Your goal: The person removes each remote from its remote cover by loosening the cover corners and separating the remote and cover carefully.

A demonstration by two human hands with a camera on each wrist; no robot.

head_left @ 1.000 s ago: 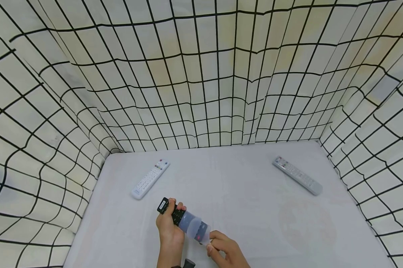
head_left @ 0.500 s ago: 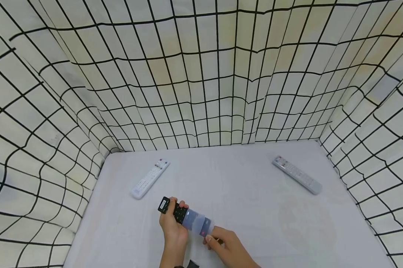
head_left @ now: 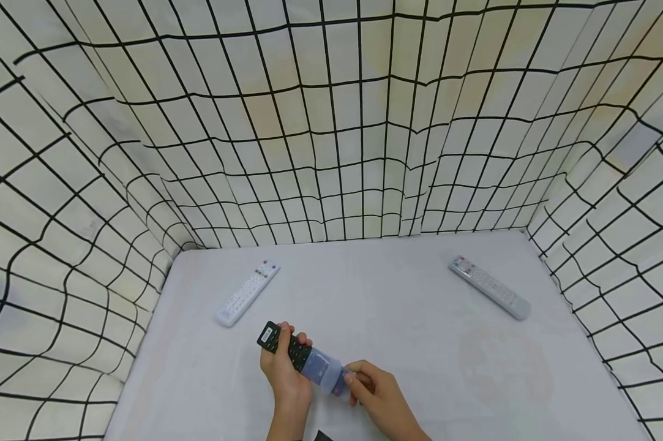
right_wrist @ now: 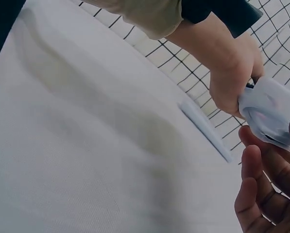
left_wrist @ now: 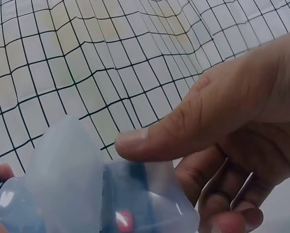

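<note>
My left hand [head_left: 287, 375] grips a black remote control [head_left: 299, 353] around its upper part, the thumb lying across the buttons. A translucent, bluish-white sleeve-like cover [head_left: 316, 366] encloses the remote's lower half, with a thicker folded band around its middle. At the cover's free end, my right hand [head_left: 385, 397] pinches it between thumb and fingers. The left wrist view shows the right thumb [left_wrist: 159, 138] on the cover's edge, and a red button [left_wrist: 124, 221] visible through the film. Part of the cover [right_wrist: 266, 109] also appears in the right wrist view.
A white remote control [head_left: 248, 293] lies at the left of the white table [head_left: 397, 306]. Another remote, grey and seemingly covered [head_left: 490, 288], lies at the right. White curtains with a black grid [head_left: 337, 122] enclose the back and sides.
The right hand has shifted its hold at the cover's end, its thumb now further up on the cover. Both hands have moved slightly. The two remotes on the table stay put.
</note>
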